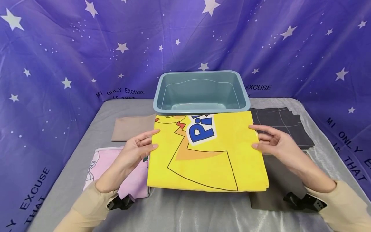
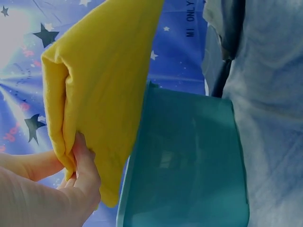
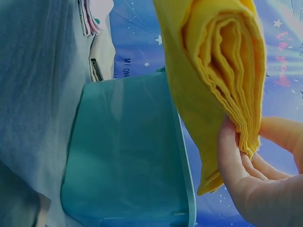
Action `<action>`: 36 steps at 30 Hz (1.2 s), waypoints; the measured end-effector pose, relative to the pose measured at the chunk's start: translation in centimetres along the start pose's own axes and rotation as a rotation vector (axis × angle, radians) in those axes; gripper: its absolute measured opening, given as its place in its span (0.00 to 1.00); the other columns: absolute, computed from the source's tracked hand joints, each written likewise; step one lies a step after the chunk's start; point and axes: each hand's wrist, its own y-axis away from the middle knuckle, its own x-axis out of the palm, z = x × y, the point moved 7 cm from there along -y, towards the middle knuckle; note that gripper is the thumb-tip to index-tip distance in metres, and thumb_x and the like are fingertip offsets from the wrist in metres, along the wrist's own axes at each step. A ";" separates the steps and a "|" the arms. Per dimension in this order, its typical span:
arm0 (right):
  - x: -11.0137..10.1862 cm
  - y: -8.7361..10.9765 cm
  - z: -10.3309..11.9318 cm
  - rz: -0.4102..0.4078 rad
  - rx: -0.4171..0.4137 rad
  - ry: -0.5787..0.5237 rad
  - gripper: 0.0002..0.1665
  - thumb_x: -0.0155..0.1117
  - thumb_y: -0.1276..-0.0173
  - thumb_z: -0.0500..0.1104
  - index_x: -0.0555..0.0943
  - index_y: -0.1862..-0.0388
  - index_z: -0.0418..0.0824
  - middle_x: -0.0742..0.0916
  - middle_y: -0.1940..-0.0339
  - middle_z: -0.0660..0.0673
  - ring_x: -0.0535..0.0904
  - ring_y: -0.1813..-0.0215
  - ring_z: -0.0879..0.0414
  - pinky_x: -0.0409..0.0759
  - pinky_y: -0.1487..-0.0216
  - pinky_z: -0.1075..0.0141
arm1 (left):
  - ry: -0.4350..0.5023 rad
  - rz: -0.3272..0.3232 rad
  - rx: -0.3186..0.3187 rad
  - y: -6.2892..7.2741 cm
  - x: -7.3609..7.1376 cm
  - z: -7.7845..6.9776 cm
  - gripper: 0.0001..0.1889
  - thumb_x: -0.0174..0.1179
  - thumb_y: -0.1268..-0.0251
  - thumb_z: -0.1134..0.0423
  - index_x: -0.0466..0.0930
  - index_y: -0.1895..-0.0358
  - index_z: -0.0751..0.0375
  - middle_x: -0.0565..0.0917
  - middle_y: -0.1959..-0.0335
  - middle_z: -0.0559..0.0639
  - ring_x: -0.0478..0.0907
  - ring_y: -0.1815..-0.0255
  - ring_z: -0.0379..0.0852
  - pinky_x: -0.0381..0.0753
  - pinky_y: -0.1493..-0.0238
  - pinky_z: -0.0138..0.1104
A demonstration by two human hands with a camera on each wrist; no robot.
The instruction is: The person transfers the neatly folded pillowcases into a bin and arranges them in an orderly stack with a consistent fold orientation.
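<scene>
The yellow cloth [image 1: 203, 170], folded in layers, is held raised on the near side of the blue-green bin [image 1: 201, 91]; one edge is pinched between thumb and fingers of the left hand [image 1: 133, 153], the opposite edge likewise by the right hand [image 1: 276, 143]. To the bin's near left, a pink cloth [image 1: 136, 177] and a beige cloth [image 1: 130, 129] are laid; to its near right, a dark checked cloth [image 1: 285, 125] and a brown-grey cloth [image 1: 266, 196]. All are supported by the grey tabletop [image 1: 203, 216]. Behind the bin, a starred purple curtain [image 1: 185, 25] is hung.
</scene>
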 end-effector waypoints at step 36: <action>-1.9 -3.4 2.0 -0.011 0.102 -0.319 0.32 0.61 0.43 0.31 0.66 0.39 0.45 0.84 0.59 0.52 0.81 0.59 0.59 0.79 0.62 0.67 | 0.074 0.009 0.005 -3.0 0.0 -4.1 0.28 0.50 0.43 0.79 0.58 0.36 0.67 0.82 0.61 0.46 0.78 0.59 0.41 0.76 0.55 0.31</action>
